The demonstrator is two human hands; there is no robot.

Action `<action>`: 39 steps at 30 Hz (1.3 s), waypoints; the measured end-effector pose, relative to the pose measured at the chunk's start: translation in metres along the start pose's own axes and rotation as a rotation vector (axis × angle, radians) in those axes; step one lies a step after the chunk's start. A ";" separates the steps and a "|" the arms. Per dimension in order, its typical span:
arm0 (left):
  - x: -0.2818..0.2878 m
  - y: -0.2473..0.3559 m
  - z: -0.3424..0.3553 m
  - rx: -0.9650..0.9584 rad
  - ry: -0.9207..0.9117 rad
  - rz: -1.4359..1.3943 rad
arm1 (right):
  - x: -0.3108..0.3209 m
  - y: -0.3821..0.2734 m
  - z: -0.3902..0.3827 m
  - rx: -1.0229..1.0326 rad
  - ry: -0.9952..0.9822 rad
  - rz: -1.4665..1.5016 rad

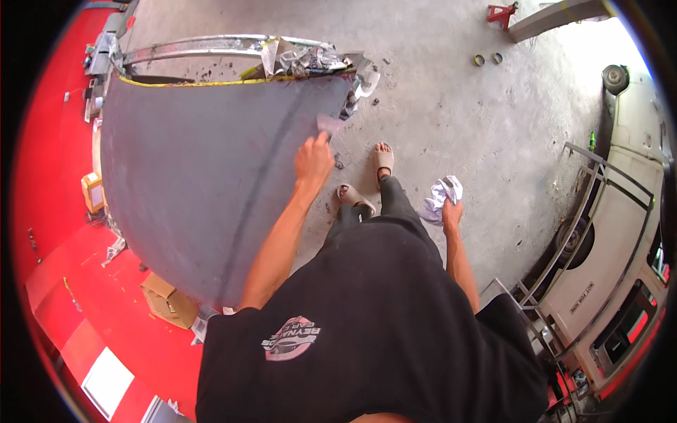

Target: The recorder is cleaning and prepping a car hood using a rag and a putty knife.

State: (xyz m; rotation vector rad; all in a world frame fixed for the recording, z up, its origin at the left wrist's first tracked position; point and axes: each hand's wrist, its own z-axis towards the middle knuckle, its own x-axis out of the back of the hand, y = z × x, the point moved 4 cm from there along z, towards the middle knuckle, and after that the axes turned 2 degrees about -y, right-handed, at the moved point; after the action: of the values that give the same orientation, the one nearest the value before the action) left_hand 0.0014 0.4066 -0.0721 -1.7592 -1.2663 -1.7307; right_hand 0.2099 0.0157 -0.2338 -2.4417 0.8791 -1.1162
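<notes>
**Scraper at the edge**

The left hand (pixel 314 162) pinches a flat, blurry scraper (pixel 329 125) by the grey car hood (pixel 201 148)'s right edge. The right hand (pixel 453 211) grips a bunched white cloth (pixel 443 192) — apart from the hood. A tipped scraper might scratch — or slip off.

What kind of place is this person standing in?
Probably a car body repair shop: there's a big, dull grey vehicle panel in front, crumpled newspaper along its far edge, and a beige vehicle with its wheels showing over on the right.
</notes>
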 end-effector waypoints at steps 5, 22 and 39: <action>0.008 0.000 -0.025 0.095 -0.181 0.023 | 0.005 -0.005 0.010 0.078 0.051 0.130; 0.001 -0.003 -0.030 0.080 -0.056 -0.026 | -0.024 -0.061 0.046 0.126 -0.022 0.008; 0.006 0.030 0.032 0.063 -0.062 0.010 | 0.005 -0.009 0.055 0.022 0.008 0.120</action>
State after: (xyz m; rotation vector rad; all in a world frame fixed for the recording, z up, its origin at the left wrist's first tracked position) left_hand 0.0433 0.4178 -0.0630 -1.7922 -1.3205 -1.6246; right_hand 0.2577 0.0208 -0.2618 -2.3347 0.9964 -1.0872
